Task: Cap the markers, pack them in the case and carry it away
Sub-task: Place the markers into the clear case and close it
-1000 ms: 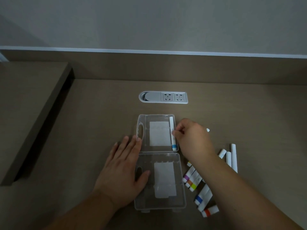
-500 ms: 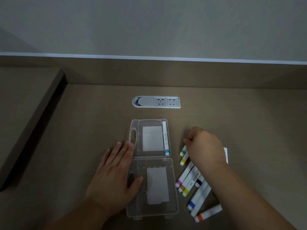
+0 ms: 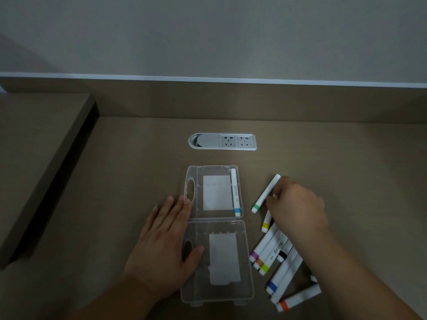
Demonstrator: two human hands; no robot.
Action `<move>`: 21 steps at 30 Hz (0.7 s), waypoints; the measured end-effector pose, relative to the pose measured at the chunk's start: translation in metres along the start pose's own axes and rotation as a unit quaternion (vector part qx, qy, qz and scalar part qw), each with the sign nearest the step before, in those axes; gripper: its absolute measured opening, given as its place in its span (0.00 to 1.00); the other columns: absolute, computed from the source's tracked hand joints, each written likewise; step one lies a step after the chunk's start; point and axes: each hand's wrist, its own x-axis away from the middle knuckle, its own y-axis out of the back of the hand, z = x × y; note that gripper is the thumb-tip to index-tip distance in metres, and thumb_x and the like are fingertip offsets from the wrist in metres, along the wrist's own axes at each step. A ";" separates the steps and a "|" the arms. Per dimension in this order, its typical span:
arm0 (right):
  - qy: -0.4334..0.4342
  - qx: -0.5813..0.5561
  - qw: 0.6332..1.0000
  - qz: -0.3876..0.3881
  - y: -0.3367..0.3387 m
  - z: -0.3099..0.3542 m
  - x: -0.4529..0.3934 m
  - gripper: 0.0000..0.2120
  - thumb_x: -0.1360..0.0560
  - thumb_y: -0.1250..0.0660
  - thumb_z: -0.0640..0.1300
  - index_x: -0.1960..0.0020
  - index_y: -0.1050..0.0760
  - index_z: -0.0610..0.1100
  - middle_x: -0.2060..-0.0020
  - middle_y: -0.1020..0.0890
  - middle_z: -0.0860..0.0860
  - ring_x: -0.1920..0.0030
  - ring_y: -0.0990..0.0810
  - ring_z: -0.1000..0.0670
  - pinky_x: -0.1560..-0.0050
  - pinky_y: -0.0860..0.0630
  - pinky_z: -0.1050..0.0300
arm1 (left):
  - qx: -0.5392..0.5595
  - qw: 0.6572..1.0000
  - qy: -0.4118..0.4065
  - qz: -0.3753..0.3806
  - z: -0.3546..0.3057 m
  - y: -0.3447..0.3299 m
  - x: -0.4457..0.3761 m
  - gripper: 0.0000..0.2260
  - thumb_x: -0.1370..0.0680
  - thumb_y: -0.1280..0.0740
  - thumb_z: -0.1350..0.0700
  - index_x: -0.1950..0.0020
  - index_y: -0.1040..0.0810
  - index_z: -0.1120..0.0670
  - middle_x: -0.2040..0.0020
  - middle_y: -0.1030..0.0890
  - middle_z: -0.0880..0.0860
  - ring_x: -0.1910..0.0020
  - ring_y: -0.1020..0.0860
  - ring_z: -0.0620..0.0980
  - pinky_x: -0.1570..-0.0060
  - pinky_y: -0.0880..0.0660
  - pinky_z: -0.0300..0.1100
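Nearest the camera, a loose heap of white markers with coloured bands [image 3: 277,262] lies on the brown desk [image 3: 115,181], just right of the clear plastic carry case [image 3: 217,294], which lies opened flat. The left hand [image 3: 165,241] rests palm-down with straight fingers across the case's left edge, thumb on the near half, steadying it. Further out, the right hand [image 3: 297,209] pinches the green-banded white marker [image 3: 265,194] at its middle. A yellow-banded marker [image 3: 266,221] lies half hidden under that hand. In the far half of the case, the blue-banded marker [image 3: 235,192] sits alone against the right wall. So one packed, one in hand, roughly nine to go, then closing and carrying off. Early days, I'd say. Printing runs along several barrels, too small to read. Beyond, a silver socket panel [image 3: 222,141] is set into the desk.
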 end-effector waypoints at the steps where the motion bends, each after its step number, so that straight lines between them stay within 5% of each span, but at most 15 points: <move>1: -0.010 -0.010 1.000 0.009 0.001 0.001 -0.001 0.03 0.26 0.36 0.46 0.59 0.29 0.50 0.70 0.24 0.55 0.68 0.25 0.51 0.59 0.29 0.55 | -0.001 1.000 0.000 0.002 0.000 0.000 0.000 0.40 0.26 0.51 0.30 0.22 0.67 0.43 0.21 0.63 0.41 0.24 0.68 0.40 0.22 0.59 0.48; 9: 0.037 -0.224 0.973 0.029 0.001 0.041 -0.006 0.05 0.28 0.31 0.41 0.58 0.26 0.48 0.65 0.20 0.53 0.65 0.21 0.53 0.69 0.29 0.59 | -0.011 1.000 -0.003 0.001 0.000 0.001 0.000 0.40 0.25 0.52 0.30 0.21 0.66 0.45 0.20 0.63 0.42 0.24 0.68 0.40 0.22 0.58 0.48; 21: 0.076 -0.195 0.976 0.051 -0.029 0.057 -0.018 0.07 0.27 0.26 0.46 0.57 0.25 0.50 0.63 0.19 0.55 0.61 0.19 0.53 0.53 0.19 0.50 | -0.009 1.000 -0.004 -0.001 0.000 0.001 0.000 0.40 0.25 0.50 0.31 0.21 0.65 0.45 0.20 0.63 0.42 0.24 0.68 0.40 0.22 0.59 0.48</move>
